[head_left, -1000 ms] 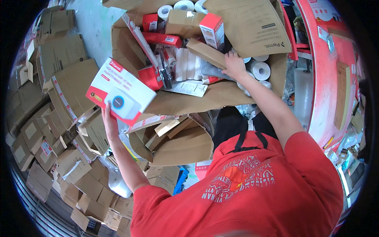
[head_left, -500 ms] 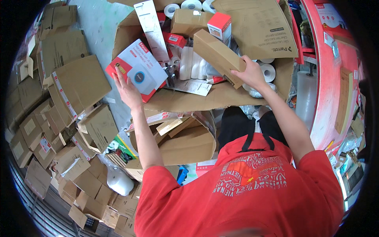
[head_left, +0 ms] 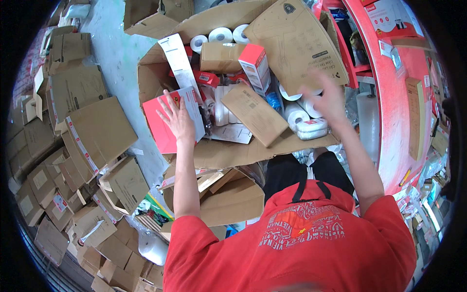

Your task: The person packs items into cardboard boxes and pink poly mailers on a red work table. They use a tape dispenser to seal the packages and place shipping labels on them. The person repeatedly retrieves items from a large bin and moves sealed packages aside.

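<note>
**Spotter:** How would you handle this load well?

**Operator:** Largest first, by my remote view. Big open cardboard carton: crowded, so I'd press evenly and force nothing. Red-and-white retail box, at its near left corner: I'd keep the palm flat and the box square to the wall. Oblong brown box, lying aslant on the contents: I'd support its whole length; could tip otherwise. Long white card strip: mind its edge, easily bent.

**Spotter:** And the fingers?

**Operator:** Left hand: fingers spread on the retail box, touching, not wrapped round it. Box directly beneath them; whether it sits fully down, I cannot tell. Right hand: blurred, fingers parted, nothing visible in my grasp. Hangs over the carton's right side, near the white rolls. Brown box lies to its left, clear of those fingers.
</note>
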Motion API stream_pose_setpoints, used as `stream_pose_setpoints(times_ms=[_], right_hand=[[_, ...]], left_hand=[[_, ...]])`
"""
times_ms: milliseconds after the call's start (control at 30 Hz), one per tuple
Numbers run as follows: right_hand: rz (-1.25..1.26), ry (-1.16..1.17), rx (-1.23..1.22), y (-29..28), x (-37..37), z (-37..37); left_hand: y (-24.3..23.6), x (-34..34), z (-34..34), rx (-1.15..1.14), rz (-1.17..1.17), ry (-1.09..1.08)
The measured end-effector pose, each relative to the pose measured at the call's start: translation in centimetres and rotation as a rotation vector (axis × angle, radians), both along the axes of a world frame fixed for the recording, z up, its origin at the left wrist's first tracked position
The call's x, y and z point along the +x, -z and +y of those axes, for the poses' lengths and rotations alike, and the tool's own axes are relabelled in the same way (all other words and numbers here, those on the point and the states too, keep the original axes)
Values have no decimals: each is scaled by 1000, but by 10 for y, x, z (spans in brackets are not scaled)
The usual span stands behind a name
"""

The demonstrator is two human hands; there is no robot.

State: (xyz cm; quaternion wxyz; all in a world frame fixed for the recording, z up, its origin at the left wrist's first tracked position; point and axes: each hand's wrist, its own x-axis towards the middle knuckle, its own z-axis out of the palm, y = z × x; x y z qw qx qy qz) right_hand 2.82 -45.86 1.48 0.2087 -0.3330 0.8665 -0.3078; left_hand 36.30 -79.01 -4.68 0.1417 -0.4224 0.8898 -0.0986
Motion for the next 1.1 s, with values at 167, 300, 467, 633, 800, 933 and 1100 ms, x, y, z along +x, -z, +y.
stream_pose_setpoints(times_ms=[167,300,467,633,800,933,1100], right_hand=[[679,157,293,36,-96,-32],[339,146,79,36,-65,-16],[138,-195,-98,-19,53,17],[63,-809,-163,-47,154,37],[58,-768,-92,-8,173,28],[-459,-965,18,18,148,-5],[-247,-780,-99,28,105,-46]], left_hand=[[-11,-24,-7,127,341,81],[-11,-43,-38,167,473,25],[-24,-86,-96,271,871,192],[-60,-135,-134,913,1050,-11],[-26,-177,-109,861,418,437],[38,-216,-79,534,295,690],[70,-218,-64,208,135,707]])
